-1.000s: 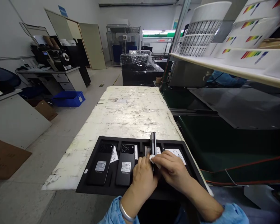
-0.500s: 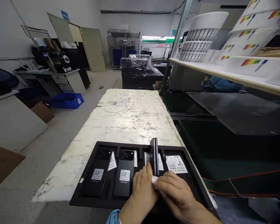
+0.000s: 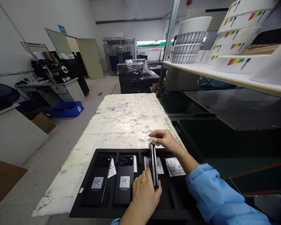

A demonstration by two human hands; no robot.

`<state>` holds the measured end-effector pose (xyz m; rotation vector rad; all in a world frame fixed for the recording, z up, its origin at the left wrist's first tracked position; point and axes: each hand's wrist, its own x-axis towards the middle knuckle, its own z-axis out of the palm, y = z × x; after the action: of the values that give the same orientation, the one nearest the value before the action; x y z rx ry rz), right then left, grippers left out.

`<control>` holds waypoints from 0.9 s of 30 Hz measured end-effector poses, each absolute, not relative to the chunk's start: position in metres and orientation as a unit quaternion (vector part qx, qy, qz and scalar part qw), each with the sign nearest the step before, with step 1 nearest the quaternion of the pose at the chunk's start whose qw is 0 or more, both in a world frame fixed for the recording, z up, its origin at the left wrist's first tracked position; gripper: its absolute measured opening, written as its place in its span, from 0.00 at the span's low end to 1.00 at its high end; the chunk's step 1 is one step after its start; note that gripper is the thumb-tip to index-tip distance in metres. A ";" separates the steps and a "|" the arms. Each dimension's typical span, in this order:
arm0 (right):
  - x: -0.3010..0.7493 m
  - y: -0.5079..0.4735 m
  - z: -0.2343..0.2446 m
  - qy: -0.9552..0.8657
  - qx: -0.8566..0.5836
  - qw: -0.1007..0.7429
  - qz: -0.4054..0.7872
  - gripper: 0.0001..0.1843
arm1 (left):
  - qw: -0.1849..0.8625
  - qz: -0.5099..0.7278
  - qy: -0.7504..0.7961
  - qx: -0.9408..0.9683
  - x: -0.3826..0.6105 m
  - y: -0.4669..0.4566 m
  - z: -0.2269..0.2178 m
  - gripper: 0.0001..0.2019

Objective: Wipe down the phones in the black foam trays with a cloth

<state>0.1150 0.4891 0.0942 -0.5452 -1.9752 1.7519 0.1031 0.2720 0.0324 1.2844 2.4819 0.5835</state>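
Head view: black smartphone [image 3: 154, 170] is gripped edgewise by left hand [image 3: 145, 195], long axis forward; white cloth [image 3: 153, 141] is pinched by right hand [image 3: 165, 139] just beyond.

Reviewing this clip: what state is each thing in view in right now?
Left hand: gripping a phone.
Phone: held upright on edge over the tray.
Right hand: pinching a cloth, raised past the tray's far edge.
Cloth: white, bunched.
Tray phones: two, lying backs up, labelled.
Tray: black, on the table.
Slips: lying in the other slots.
Pallet: plastic-wrapped.
Door: open.
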 end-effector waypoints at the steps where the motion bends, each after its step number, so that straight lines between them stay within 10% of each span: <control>1: 0.112 0.494 0.093 -0.704 -0.197 0.208 0.650 0.14 | 0.149 0.202 0.860 0.445 0.103 0.272 0.034 0.25; 15: 0.080 0.523 0.041 -0.653 -0.236 0.060 0.718 0.09 | 0.176 0.185 0.860 0.441 0.103 0.274 0.039 0.28; 27: 0.114 0.511 0.086 -0.634 -0.193 0.191 0.724 0.12 | 0.178 0.178 0.868 0.428 0.102 0.276 0.036 0.27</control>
<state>0.1137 0.5106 0.0863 -0.5427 -1.7803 2.0346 0.1024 0.2757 0.0363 1.2111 2.4565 0.5031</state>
